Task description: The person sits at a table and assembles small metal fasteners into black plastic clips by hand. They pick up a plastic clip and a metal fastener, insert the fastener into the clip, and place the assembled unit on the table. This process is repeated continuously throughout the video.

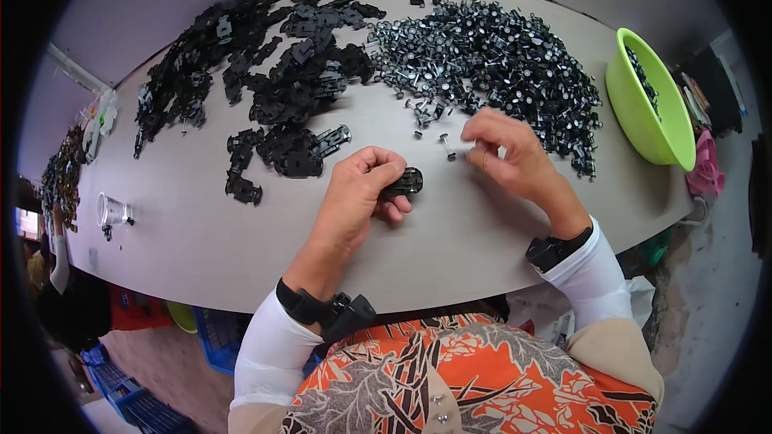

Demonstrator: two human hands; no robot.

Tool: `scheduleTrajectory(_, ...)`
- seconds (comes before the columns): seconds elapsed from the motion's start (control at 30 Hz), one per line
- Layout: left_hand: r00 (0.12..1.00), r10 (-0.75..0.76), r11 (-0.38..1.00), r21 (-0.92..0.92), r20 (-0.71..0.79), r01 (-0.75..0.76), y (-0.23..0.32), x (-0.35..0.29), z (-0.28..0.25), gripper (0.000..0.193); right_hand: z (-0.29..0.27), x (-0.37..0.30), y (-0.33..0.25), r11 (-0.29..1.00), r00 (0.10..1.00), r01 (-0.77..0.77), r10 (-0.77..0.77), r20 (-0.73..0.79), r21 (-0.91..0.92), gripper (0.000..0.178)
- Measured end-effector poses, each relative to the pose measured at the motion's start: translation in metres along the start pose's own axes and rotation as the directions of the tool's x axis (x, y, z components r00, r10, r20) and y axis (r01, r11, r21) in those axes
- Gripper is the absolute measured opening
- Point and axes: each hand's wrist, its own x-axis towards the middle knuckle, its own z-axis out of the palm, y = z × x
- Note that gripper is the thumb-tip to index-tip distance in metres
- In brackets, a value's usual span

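Observation:
My left hand (359, 186) pinches a black plastic toy car chassis (411, 182) between thumb and fingers, above the middle of the table. Part of the chassis is covered by the fingers. To the right, my right hand (511, 153) has its fingers curled in, thumb close to the fingertips; whatever they hold, if anything, is too small to make out. Just left of those fingertips is a wheel axle (448, 147), a thin metal rod with a small black wheel at each end. Several more axles (429, 112) lie loose beyond it.
A large heap of wheel axles (490, 64) spreads over the far right. Black chassis parts (297, 80) pile up at the far left. A tilted green basin (653, 104) stands at the right edge, a clear plastic cup (112, 210) at the left. Another person's sleeve (60, 261) shows far left.

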Motion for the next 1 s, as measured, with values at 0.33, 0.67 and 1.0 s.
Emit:
scheduleTrajectory(0.33, 0.995, -0.040, 0.992, -0.116, 0.093, 0.051, 0.006, 0.000, -0.002, 0.033, 0.017, 0.004, 0.003, 0.986, 0.989, 0.124, -0.113, 0.099, -0.110, 0.026)
scheduleTrajectory(0.67, 0.992, -0.037, 0.998, -0.044, 0.118, 0.043, 0.004, 0.001, 0.001, 0.026, 0.024, 0.038, 0.018, 0.931, 0.969, 0.130, -0.193, -0.157, -0.341, 0.020)
scheduleTrajectory(1.0, 0.986, -0.083, 0.996, -0.013, 0.144, 0.085, 0.002, -0.003, 0.003, 0.025, 0.001, -0.018, -0.009, 0.822, 0.996, 0.059, -0.014, 0.084, -0.566, 0.004)
